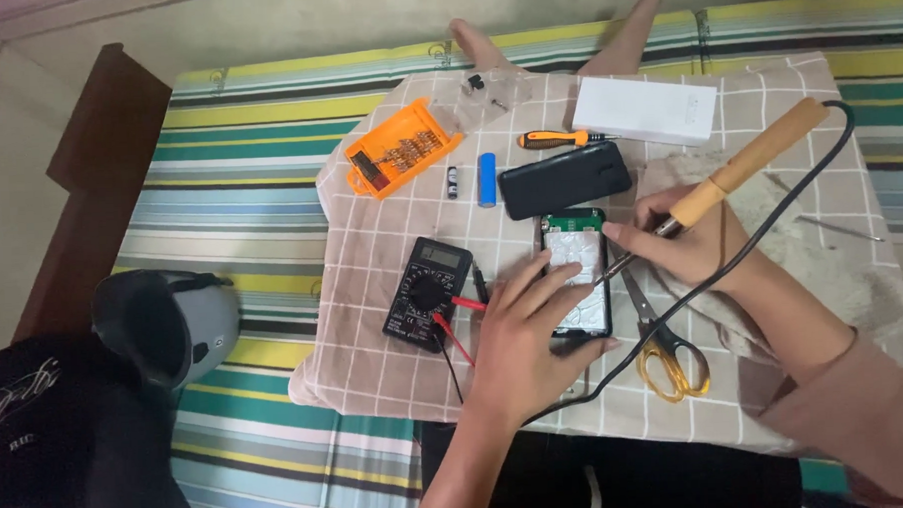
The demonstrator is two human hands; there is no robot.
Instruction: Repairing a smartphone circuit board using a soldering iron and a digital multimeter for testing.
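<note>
While our left hand (pixel 522 337) lies flat, fingers spread, steadying the opened power bank (pixel 577 272) on the checked cloth (pixel 374 317), our right hand (pixel 683 241) grips a wooden-handled soldering iron (pixel 739 169), its tip touching the bank's white cells, beside the black multimeter (pixel 428 290).

A dusty-pink sleeve (pixel 857 410) covers the right forearm; left bare.

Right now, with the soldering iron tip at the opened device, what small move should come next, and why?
Probably ease the soldering iron tip slightly inward onto the board. The right hand holds its tip at the opened device's right edge, while the left hand already presses the device flat.
</note>
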